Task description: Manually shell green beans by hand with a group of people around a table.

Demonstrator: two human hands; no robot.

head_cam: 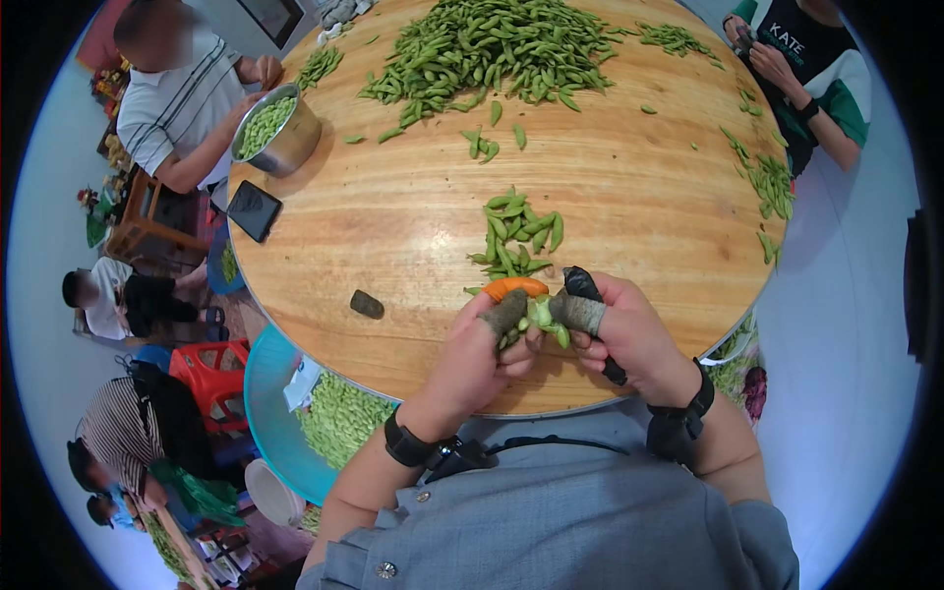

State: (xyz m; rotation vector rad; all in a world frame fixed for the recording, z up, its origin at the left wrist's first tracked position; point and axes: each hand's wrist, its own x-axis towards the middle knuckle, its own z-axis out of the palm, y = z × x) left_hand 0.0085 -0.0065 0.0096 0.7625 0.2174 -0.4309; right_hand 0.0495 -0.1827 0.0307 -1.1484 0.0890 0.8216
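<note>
My left hand [483,350] and my right hand [627,328] meet over the near edge of the round wooden table [354,243]. Between their fingertips is a soybean pod [544,317], which looks split, with pale green showing. Grey-brown covers wrap both thumbs; an orange cover sits on a left finger and a black one on a right finger. More pods lie in the left palm. Just beyond my hands lies a small group of green pods [516,228]. A dark finger cover [366,304] rests on the table to the left. Both wrists wear black straps.
A large heap of pods [501,51] covers the table's far side. At the left stand a steel pot of shelled beans [286,136] and a black phone [254,211]. A turquoise basin [265,398] of beans is below the left edge. Other people are left and far right.
</note>
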